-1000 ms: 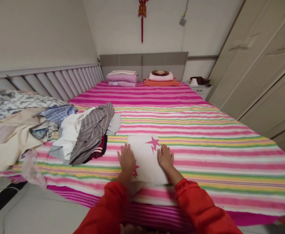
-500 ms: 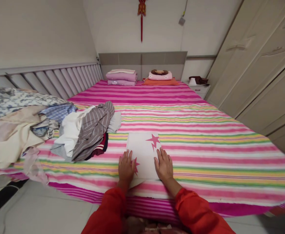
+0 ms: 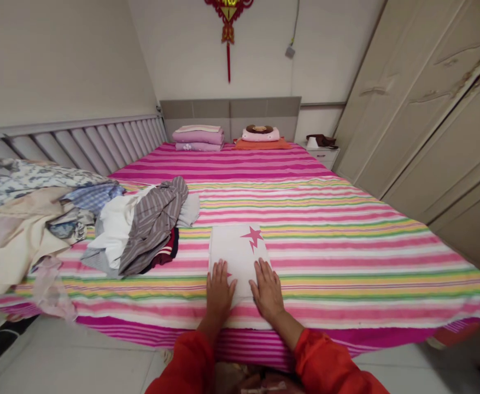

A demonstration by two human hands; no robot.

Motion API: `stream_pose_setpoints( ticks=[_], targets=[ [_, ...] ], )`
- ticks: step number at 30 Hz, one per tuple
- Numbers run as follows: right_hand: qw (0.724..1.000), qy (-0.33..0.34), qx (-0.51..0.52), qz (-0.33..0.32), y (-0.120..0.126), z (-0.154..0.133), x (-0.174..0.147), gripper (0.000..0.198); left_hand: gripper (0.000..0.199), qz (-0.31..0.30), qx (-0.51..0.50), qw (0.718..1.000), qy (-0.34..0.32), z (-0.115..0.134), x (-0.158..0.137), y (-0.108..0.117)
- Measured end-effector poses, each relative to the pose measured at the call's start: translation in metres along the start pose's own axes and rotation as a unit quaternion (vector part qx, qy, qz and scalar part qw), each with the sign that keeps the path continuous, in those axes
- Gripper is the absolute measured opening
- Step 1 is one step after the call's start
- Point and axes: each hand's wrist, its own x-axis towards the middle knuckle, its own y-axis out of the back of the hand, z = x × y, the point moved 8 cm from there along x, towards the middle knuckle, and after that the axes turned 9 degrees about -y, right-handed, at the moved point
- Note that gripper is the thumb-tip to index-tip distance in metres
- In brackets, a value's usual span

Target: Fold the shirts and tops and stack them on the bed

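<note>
A folded white cloth (image 3: 240, 249) with pink star shapes lies flat near the front edge of the bed; whether it is a garment I cannot tell. My left hand (image 3: 220, 290) rests palm down on its lower left part, fingers spread, covering most of one star. On the lower right side, my right hand (image 3: 268, 287) also lies flat with its fingers stretched out. Neither hand grips anything. To the left sits a grey striped garment (image 3: 153, 224), heaped with a white garment (image 3: 119, 221) and a dark red one (image 3: 167, 253).
A larger clothes pile (image 3: 30, 213) covers the bed's left side, below a slatted rail (image 3: 100, 142). Folded purple bedding (image 3: 199, 137) and a pink folded item (image 3: 260, 134) lie by the headboard (image 3: 264, 106). A wardrobe (image 3: 424, 109) stands along the right.
Both hands have slid nearer the cloth's lower part, the left one moving inward over the star. The lower edge of the cloth looks neater. The view has tilted up and turned slightly right.
</note>
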Motion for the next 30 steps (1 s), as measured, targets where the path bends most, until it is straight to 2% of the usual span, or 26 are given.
stream_pose_setpoints(
  ticks=[2, 3, 6, 7, 9, 11, 14, 16, 18, 21, 25, 28, 30],
  targets=[
    [0.989, -0.082, 0.121, 0.004, 0.012, 0.017, 0.012, 0.064, 0.057, 0.027, -0.011, 0.998, 0.059, -0.019, 0.002, 0.007],
    [0.971, -0.135, 0.196, -0.008, 0.016, 0.028, 0.019, 0.070, 0.057, 0.038, -0.013, 0.995, 0.093, -0.032, 0.004, 0.013],
    [0.892, -0.253, 0.365, -0.080, 0.019, 0.047, 0.038, 0.075, 0.056, 0.035, -0.007, 0.986, 0.165, -0.070, 0.022, 0.028],
    [0.873, -0.268, 0.392, -0.107, 0.020, 0.048, 0.043, 0.071, 0.054, 0.027, -0.004, 0.984, 0.175, -0.081, 0.030, 0.033],
    [0.856, -0.271, 0.412, -0.152, 0.022, 0.044, 0.052, 0.058, 0.049, 0.021, -0.004, 0.982, 0.187, -0.097, 0.045, 0.042],
    [0.828, -0.267, 0.443, -0.217, 0.019, 0.037, 0.056, 0.047, 0.042, 0.035, -0.004, 0.977, 0.209, -0.110, 0.055, 0.049],
    [0.753, -0.265, 0.514, -0.315, 0.008, 0.024, 0.057, 0.044, 0.035, 0.071, 0.016, 0.969, 0.236, -0.118, 0.058, 0.055],
    [0.713, -0.265, 0.546, -0.350, 0.002, 0.016, 0.060, 0.046, 0.032, 0.092, 0.041, 0.965, 0.241, -0.118, 0.056, 0.055],
    [0.706, -0.257, 0.551, -0.362, -0.003, 0.010, 0.067, 0.050, 0.031, 0.101, 0.055, 0.963, 0.242, -0.118, 0.055, 0.053],
    [0.711, -0.248, 0.545, -0.369, -0.013, 0.001, 0.075, 0.056, 0.030, 0.104, 0.048, 0.964, 0.239, -0.121, 0.054, 0.048],
    [0.704, -0.267, 0.566, -0.336, -0.024, 0.000, 0.078, 0.063, 0.033, 0.121, 0.049, 0.962, 0.241, -0.122, 0.054, 0.049],
    [0.690, -0.262, 0.590, -0.327, -0.018, 0.000, 0.071, 0.070, 0.035, 0.121, 0.048, 0.959, 0.250, -0.119, 0.056, 0.052],
    [0.689, -0.259, 0.591, -0.330, -0.001, 0.004, 0.066, 0.069, 0.036, 0.122, 0.039, 0.955, 0.268, -0.118, 0.057, 0.054]
  ],
)
